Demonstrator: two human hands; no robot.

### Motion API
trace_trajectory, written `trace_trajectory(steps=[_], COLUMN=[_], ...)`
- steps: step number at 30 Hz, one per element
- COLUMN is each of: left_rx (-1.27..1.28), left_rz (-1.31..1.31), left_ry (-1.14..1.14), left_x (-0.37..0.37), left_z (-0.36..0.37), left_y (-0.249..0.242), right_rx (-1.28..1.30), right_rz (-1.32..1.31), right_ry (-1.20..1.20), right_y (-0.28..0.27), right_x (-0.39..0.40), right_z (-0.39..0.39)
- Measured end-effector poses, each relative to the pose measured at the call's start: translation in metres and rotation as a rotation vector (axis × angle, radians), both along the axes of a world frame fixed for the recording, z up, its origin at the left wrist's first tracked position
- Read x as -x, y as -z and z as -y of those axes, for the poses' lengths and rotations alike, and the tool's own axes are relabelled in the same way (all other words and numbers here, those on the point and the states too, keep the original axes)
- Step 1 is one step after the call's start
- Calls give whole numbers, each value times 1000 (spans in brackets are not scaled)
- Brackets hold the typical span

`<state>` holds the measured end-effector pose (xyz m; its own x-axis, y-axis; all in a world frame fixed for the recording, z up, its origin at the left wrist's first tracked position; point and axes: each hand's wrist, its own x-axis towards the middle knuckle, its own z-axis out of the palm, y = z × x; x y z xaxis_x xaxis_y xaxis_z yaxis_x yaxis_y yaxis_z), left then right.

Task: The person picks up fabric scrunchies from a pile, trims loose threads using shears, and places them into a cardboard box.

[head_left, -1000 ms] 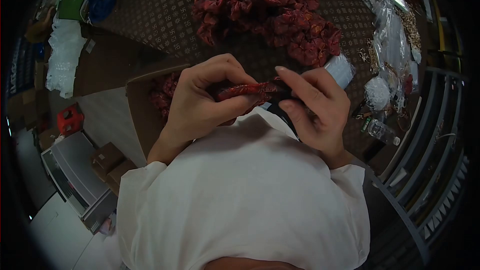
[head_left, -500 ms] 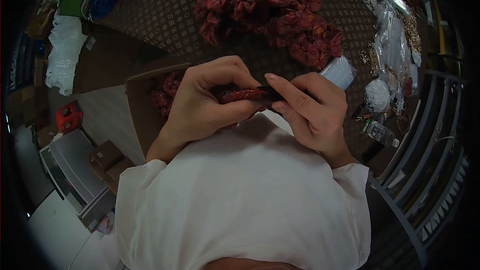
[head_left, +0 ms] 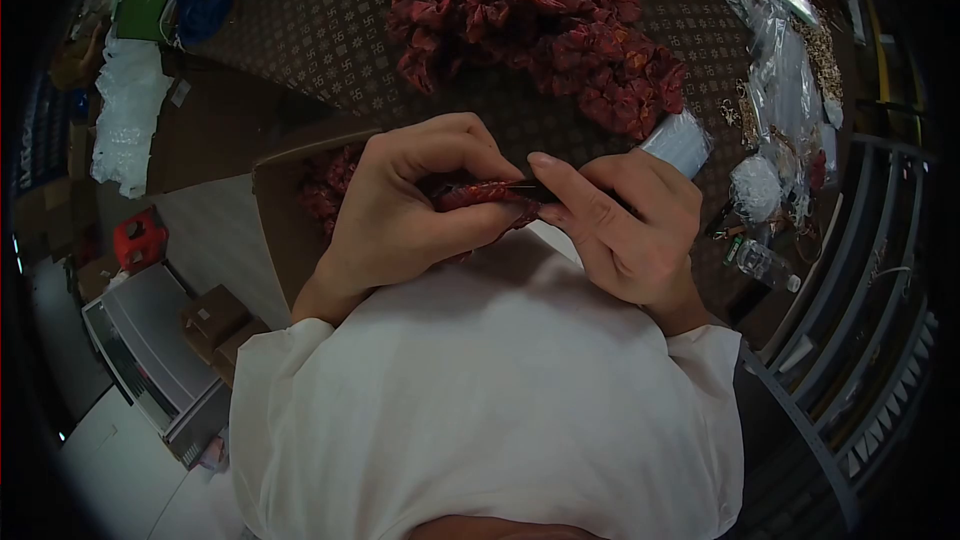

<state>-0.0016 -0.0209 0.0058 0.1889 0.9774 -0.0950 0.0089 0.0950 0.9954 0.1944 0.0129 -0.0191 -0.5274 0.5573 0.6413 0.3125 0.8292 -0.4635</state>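
My left hand point(head_left: 400, 205) is closed round a dark red, wrinkled piece point(head_left: 480, 196) with a dried, leathery look, held in front of my chest. My right hand point(head_left: 630, 225) is bent in a pinch at that piece's right end, with the thumb tip close against it. Something slim and dark shows between the right fingers, too hidden to name. On the patterned table cover, beyond both hands, lies a heap of similar dark red crumpled pieces point(head_left: 540, 25). More red pieces point(head_left: 325, 190) sit in a cardboard box point(head_left: 277, 225) beside my left wrist.
A roll of clear plastic point(head_left: 680, 143) lies beyond my right hand. Further right are plastic bags point(head_left: 780, 70) and a clear bottle point(head_left: 768, 267), with a metal rack point(head_left: 860, 290) past the table edge. A red container point(head_left: 139, 238) stands on the left.
My right hand has shifted slightly to the right, and its thumb and forefinger tips look a little further apart. My left hand keeps its hold in nearly the same place.
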Motion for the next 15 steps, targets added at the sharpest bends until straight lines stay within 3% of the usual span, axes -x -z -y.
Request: trace_trajectory(steps=[2, 5, 7, 8, 12, 14, 15], left_rx=[4, 53, 66, 66, 84, 92, 61], left_rz=[-3, 7, 17, 16, 82, 122, 105], left_ry=[10, 13, 28, 29, 33, 36, 46], left_x=[0, 0, 1, 2, 2, 2, 2], left_z=[-1, -1, -1, -1, -1, -1, -1], left_y=[-1, -4, -4, -3, -1, 1, 3], right_rx=[1, 215, 847, 1013, 866, 889, 888], right_rz=[12, -45, -351, -509, -565, -312, -314], right_ry=[-1, 1, 49, 49, -41, -140, -139], right_y=[-1, -3, -5, -4, 2, 1, 2], right_x=[-1, -1, -2, 1, 3, -1, -2], right_z=[1, 2, 2, 4, 4, 3, 3])
